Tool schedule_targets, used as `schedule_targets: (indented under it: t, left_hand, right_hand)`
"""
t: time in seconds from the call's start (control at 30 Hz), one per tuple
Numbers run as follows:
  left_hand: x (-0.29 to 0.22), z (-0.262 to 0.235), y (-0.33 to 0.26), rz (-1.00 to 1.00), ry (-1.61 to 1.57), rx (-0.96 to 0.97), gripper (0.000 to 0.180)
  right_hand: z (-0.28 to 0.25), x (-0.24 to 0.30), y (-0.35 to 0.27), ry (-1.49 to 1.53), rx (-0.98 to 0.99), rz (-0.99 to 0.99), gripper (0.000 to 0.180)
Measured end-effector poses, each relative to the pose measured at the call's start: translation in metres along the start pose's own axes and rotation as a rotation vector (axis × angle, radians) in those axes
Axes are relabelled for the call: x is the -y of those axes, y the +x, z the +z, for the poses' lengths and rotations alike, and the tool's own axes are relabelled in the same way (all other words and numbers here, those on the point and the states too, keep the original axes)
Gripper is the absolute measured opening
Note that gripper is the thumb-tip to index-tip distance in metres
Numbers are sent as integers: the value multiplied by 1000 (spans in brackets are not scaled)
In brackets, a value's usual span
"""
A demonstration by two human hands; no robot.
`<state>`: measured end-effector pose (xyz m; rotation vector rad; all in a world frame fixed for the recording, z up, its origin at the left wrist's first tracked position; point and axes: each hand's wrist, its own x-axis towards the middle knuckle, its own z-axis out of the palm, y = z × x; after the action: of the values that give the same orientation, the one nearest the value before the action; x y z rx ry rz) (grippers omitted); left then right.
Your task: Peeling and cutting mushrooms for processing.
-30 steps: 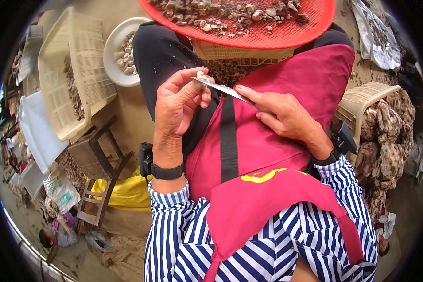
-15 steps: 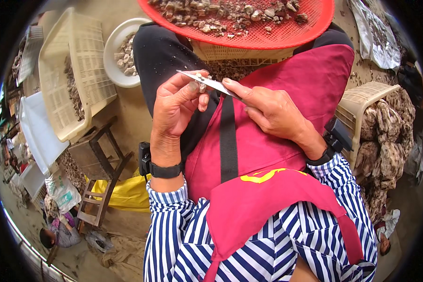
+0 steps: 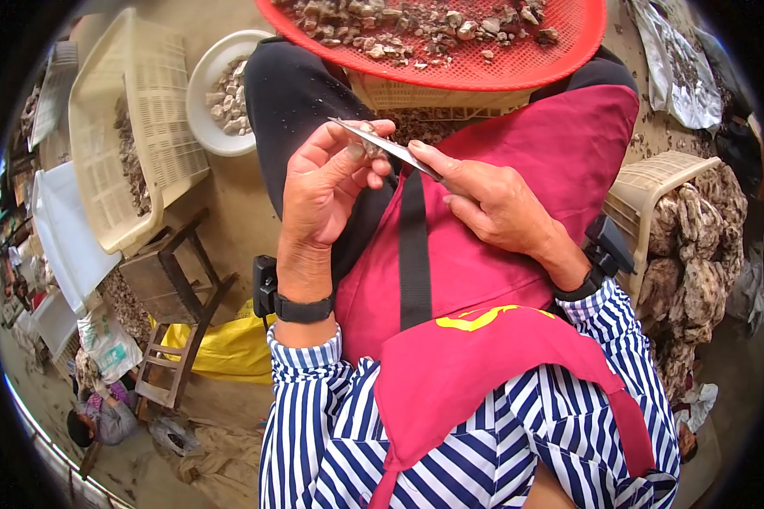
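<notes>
My right hand (image 3: 502, 202) is closed round the handle end of a knife (image 3: 392, 148), thumb along it, the blade pointing up and to the left. Between its thumb and fingers, my left hand (image 3: 316, 197) pinches a small pale, rough lump (image 3: 371, 151). The blade lies across this lump and partly covers it, so I cannot make out its kind. Both hands are above my lap, over a crimson apron (image 3: 517, 170). Just beyond them sits a round red mesh tray (image 3: 484, 83) with many grey-brown and whitish pieces in it.
Left of my knee is a white bowl (image 3: 197, 114) of pale chunks, beside a cream plastic crate (image 3: 165, 93). A wooden stool (image 3: 165, 284) and yellow sack (image 3: 237, 348) lie nearer. At right, large brown clumps (image 3: 696, 246) fill another crate (image 3: 653, 182). A person (image 3: 102, 420) is at lower left.
My left hand's fingers have curled further round the lump and shifted slightly right. The knife has slid a little to the right with it; its blade still lies across the lump.
</notes>
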<state>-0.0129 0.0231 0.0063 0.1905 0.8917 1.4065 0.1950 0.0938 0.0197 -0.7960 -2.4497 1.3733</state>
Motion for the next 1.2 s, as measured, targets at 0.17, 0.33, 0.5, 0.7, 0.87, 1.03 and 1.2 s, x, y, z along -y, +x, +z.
schedule_targets:
  t: [0.17, 0.33, 0.5, 0.7, 0.87, 1.03, 1.2]
  left_hand:
    - [1, 4, -4, 24, 99, -68, 23]
    - [3, -2, -4, 22, 55, -24, 29]
    - [4, -1, -2, 72, 43, -42, 26]
    - [3, -2, -1, 71, -6, -57, 25]
    - [8, -8, 0, 93, -15, 0, 26]
    - [10, -2, 2, 170, -42, -72, 25]
    - [13, -3, 6, 254, -27, -48, 31]
  right_hand:
    - [-1, 1, 1, -10, 37, 34, 60]
    - [-9, -1, -4, 23, 119, 12, 62]
    - [-15, -6, -10, 34, 116, 2, 62]
    - [-2, 2, -6, -45, 36, 39, 59]
    - [1, 3, -2, -39, -24, 54, 59]
    - [-6, -3, -10, -38, 63, 30, 59]
    - [-3, -2, -9, 9, -9, 11, 58]
